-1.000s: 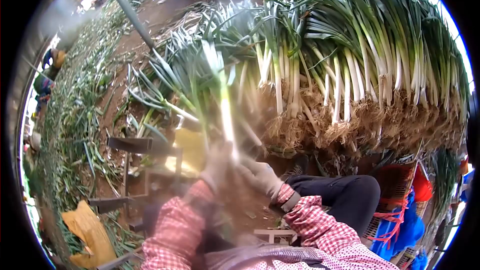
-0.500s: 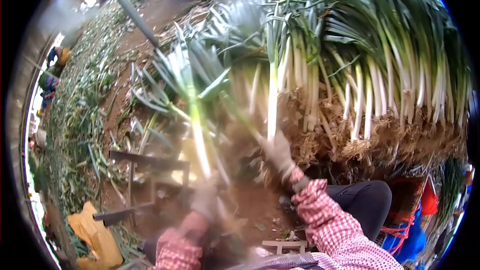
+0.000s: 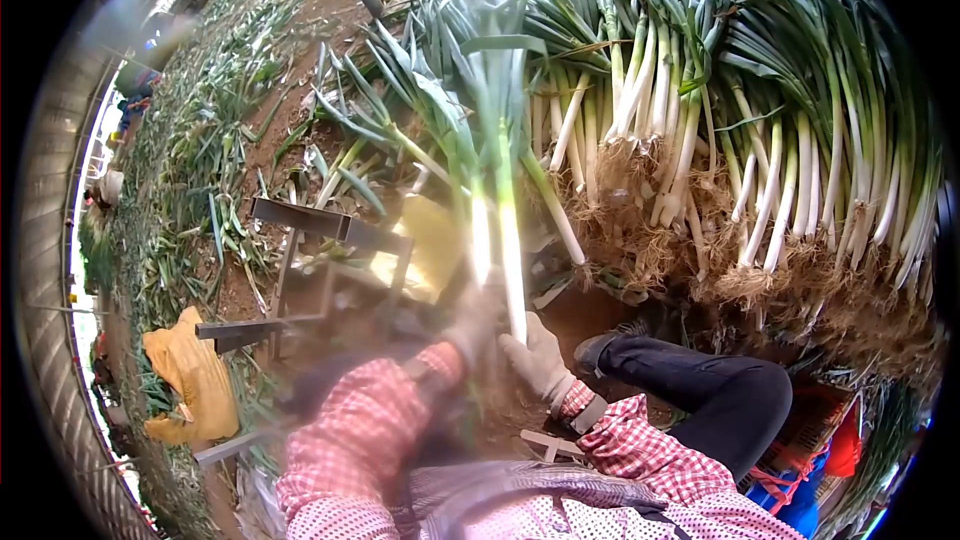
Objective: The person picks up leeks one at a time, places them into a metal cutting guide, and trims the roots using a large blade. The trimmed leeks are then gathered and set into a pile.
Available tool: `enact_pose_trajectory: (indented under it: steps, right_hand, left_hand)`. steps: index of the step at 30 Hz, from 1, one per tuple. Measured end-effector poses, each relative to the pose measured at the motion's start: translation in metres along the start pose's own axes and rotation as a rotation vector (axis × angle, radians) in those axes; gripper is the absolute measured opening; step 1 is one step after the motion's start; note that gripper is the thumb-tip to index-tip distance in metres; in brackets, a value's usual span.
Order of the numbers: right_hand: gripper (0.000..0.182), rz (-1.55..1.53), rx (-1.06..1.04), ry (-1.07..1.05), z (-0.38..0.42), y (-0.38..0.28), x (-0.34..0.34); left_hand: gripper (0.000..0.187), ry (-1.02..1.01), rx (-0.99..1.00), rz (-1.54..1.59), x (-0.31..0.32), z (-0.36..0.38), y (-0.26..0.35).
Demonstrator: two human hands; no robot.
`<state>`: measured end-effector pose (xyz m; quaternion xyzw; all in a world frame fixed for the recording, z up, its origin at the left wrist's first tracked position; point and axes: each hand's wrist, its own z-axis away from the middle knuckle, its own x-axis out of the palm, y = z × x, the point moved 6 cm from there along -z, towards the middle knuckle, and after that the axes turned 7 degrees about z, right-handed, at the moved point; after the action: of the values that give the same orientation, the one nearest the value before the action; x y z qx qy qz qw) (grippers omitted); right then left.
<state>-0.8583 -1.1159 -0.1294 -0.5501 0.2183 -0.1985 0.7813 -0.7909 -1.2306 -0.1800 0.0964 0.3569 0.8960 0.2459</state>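
Can see at lower right an orange-red crate, tied about with pink-red cord, with red sheeting at its edge and blue sheeting just beside it. At the left, can see a crumpled tan sack lying on the ground near a dark metal stand, with a yellow sheet partly behind the stand. In front of the body, gripping the white lower end of the held leek between thumb and fingers of the right hand. Running lengthwise away from the person, tilted slightly left, with white base nearest and green leaves farthest. At the left hand, meeting the base of a second leek, nearly parallel and just beside the first; cannot tell the state of those fingers through the blur. Just right, can see a loose leek slanting with base to lower right, and beyond it a heap of leeks, with brown roots facing the person.
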Motion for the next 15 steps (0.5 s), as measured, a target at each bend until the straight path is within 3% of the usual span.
enact_pose_trajectory:
  steps: [1,3,5,9,12,13,15]
  right_hand:
    - [0.028,0.057,0.079,-0.077,0.002,0.001,-0.001]
    - [0.035,0.171,0.24,-0.238,0.005,0.008,-0.002]
    - [0.037,0.292,0.219,-0.276,0.008,0.009,-0.004]
    - [0.04,0.561,0.209,-0.347,0.015,0.03,0.002]
    - [0.039,-0.194,0.442,-0.523,0.029,0.026,0.008]
    - [0.033,-0.78,0.519,-0.554,0.039,0.022,0.012]
    - [0.026,-0.842,0.604,-0.511,0.05,0.029,0.008]
  left_hand:
    - [0.058,-0.015,0.054,0.005,0.003,0.002,-0.002]
    - [0.063,0.021,-0.025,-0.137,0.009,0.024,0.007]
    - [0.06,0.069,0.001,-0.315,0.009,0.03,0.003]
    - [0.051,0.023,-0.082,-0.165,0.013,0.046,-0.005]
    - [0.05,-0.109,-0.198,-0.303,0.026,0.076,0.018]
    - [0.051,-0.165,-0.169,-0.398,0.029,0.078,0.017]
    - [0.052,-0.273,-0.092,-0.588,0.035,0.074,0.012]
